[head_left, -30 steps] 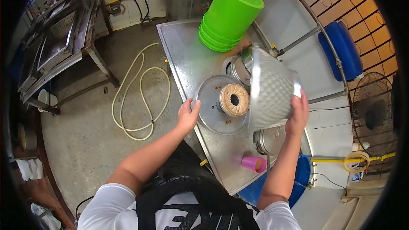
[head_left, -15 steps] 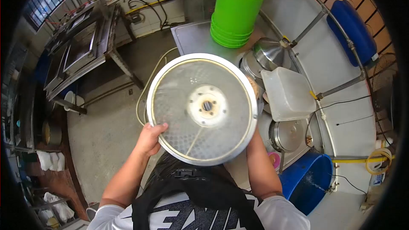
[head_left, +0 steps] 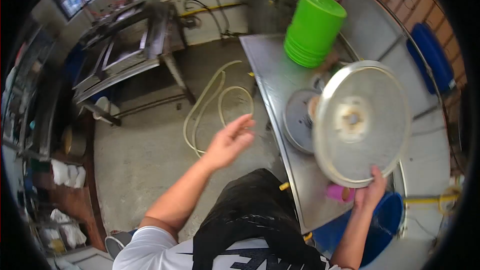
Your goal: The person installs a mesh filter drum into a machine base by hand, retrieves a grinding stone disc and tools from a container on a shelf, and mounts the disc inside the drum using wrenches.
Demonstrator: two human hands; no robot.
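Observation:
My right hand (head_left: 371, 192) grips the lower edge of a large round metal disc (head_left: 382, 130), thumb on the near face. The disc has a pale rim, a translucent-looking grey face and a worn round hub at its centre. It is tilted upright above the right side of the metal table (head_left: 267, 65). My left hand (head_left: 230, 142) is in the air over the floor, slightly blurred, with its fingers stretched out and nothing in them. A darker grey round disc (head_left: 297, 125) lies on the table, partly behind the held one. Beside my right hand is a pink cup (head_left: 340, 192).
Green stacked buckets (head_left: 315, 30) stand at the table's far end. A blue barrel (head_left: 322, 237) is below the near end. A pale hose (head_left: 187, 125) loops across the floor. Metal workbench (head_left: 127, 75) at back left; shelves (head_left: 30, 140) line the left side.
The disc has swung to the right and tilted, away from in front of my body. My left hand has let go of it. The view has shifted, showing more of the tabletop.

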